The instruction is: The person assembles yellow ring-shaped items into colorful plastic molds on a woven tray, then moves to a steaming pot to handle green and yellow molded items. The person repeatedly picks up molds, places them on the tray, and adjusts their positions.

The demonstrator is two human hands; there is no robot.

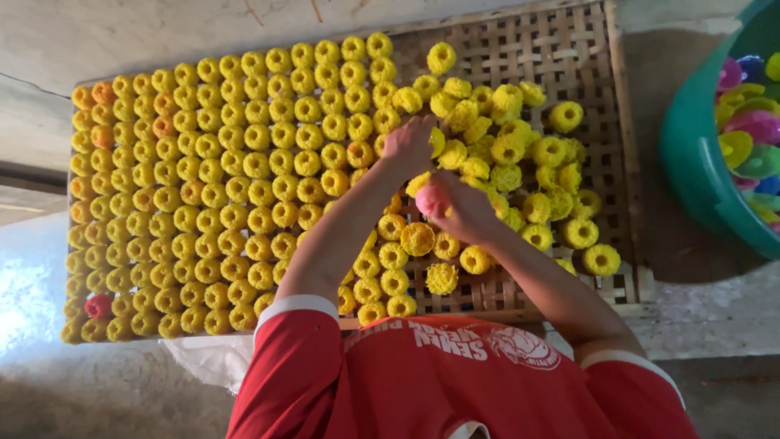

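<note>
Hands over woven bamboo tray [605, 57] of yellow round snacks.

Left hand [409, 145] reaches to loose heap of yellow pieces [520, 167] at tray's middle, fingers curled on one; how tight, I cannot tell. Right hand [461, 210], just nearer the person, is closed around a pink mould [431, 200]. Neat rows [227, 187] fill tray's left part. Green basin [691, 162] stands right of tray.

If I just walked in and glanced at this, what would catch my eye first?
Most likely the woven bamboo tray, its left part packed with neat rows of small round yellow nest-shaped pieces, and a loose heap of the same pieces on its right. At the middle, the person's left hand reaches into the heap while the right hand holds a small pink cup. A green plastic basin of coloured cups sits at the right edge.
</note>
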